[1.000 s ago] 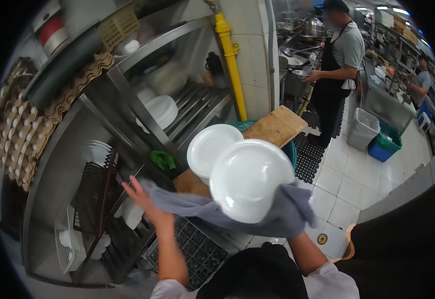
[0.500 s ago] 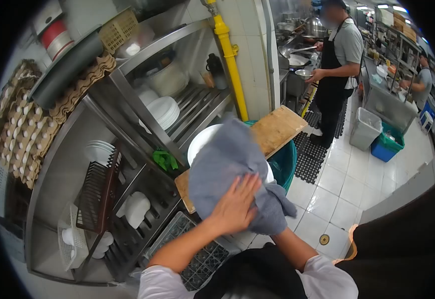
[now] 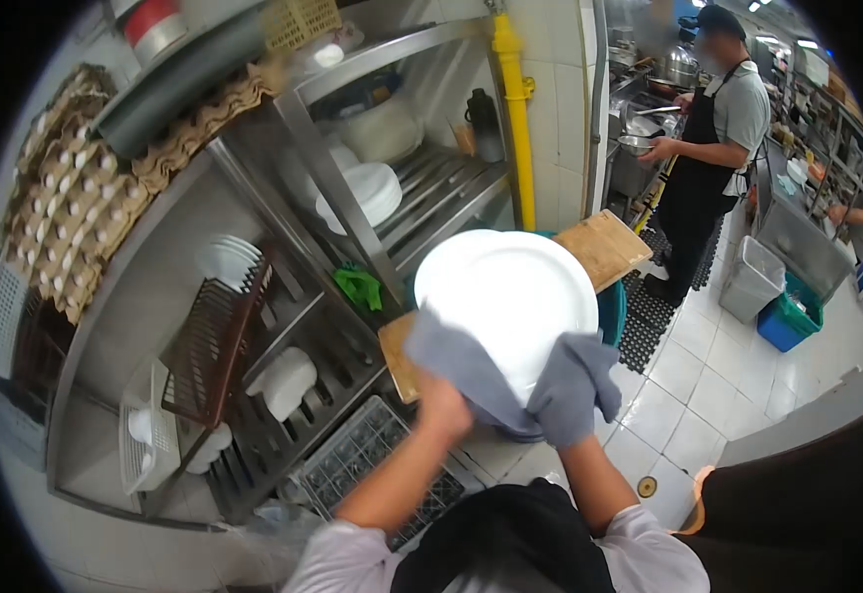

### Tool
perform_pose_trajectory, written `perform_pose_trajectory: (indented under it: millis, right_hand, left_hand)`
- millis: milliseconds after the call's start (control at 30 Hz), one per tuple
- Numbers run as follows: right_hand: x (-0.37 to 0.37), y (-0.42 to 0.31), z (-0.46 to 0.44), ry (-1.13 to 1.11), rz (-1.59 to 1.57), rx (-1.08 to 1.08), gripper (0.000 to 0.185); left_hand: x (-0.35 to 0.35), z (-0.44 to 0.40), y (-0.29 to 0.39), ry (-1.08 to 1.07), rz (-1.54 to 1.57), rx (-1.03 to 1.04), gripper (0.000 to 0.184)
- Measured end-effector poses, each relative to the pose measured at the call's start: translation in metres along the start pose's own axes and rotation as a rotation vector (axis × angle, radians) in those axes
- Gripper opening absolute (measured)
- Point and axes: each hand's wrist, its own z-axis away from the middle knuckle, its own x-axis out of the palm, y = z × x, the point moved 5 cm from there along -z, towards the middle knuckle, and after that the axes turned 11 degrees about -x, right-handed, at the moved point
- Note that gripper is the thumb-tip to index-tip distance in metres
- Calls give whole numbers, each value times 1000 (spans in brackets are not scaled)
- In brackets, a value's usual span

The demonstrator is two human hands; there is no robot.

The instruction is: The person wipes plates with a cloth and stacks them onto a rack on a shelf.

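A white plate (image 3: 525,296) is held up in front of me, tilted, with a grey cloth (image 3: 471,371) along its near edge. My left hand (image 3: 441,400) is at the cloth on the plate's lower left; its fingers are mostly hidden and blurred. My right hand (image 3: 570,415) is wrapped in the other end of the cloth and grips the plate's lower right rim through it. Behind this plate, another white plate (image 3: 436,267) shows at the left, over a wooden board (image 3: 599,249).
Left stands a steel rack (image 3: 253,212) with stacked plates (image 3: 367,193), a brown dish rack (image 3: 219,346) and egg trays (image 3: 76,217). A glass crate (image 3: 382,465) lies below. A person in a black apron (image 3: 708,168) holds a bowl at the back right, near bins (image 3: 752,277).
The cloth has come off the plate's face down to its near edge. My left hand has moved down to the lower left. The view has shifted, so the surroundings sit further right.
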Motion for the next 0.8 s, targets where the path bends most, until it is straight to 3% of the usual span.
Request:
perform_pose_trajectory:
  millis: [33,67,100,167,200,233,267,333,367,400,467,533,567,600,633,667,700,733,800]
  right_hand:
    - [19,37,6,-369,632,44,26]
    - [26,91,23,-745,1274,95,23]
    - [12,169,53,-561,1080,-194,26]
    - [7,2,-3,-682,1425,-413,28]
    - [6,-90,-33,-718,1591,-539,30]
    - [-10,-72,-34,-584,672,-492,45]
    - [-2,-53,-28,-593,665,-484,45]
    - [6,-25,-29,-383,205,-151,54]
    - [20,-43,-32,-377,207,-166,54]
    - [43,-70,-30,-477,509,-61,50]
    - [64,-105,-17,-671,1116,195,43]
    - [32,-1,-13,-597,677,-126,39]
    - [15,49,-9,-606,469,-274,37]
    - [21,15,-12,-608,470,-266,37]
    - [35,-54,-27,-520,295,-126,34]
    - [48,-90,-35,-430,118,6,31]
    - [60,-79,-29,-453,432,-155,30]
    - [69,-61,-23,-464,425,-158,30]
    - [78,-30,-11,-547,694,-103,33]
  left_hand:
    - [-2,6,-8,3,0,11,53]
    - [7,14,-27,-136,113,-109,49]
    - [17,24,-47,-275,229,-234,45]
    - [24,37,-86,-548,454,-486,38]
    - [-12,-8,-73,-749,693,-658,38]
    - [-21,-24,-86,-839,767,-548,43]
    - [-12,-23,-104,-757,942,-694,42]
    - [-6,-6,-84,-72,1275,-1047,43]
    - [8,16,-73,88,1582,-1159,47]
    - [16,32,-49,243,1652,-1106,55]
    - [34,67,-85,104,1425,-877,57]
    - [-6,49,-120,-437,687,-830,65]
    - [-31,30,-126,-528,719,-768,63]
    - [-52,17,-129,-704,995,-524,72]
    - [-61,10,-139,-665,1265,-272,66]
    - [-20,1,-163,-302,1675,-869,56]
    - [-29,-28,-102,-255,1969,-836,55]
    - [-22,-34,-77,-254,2093,-812,53]
    - [18,-6,-83,-246,2051,-898,50]
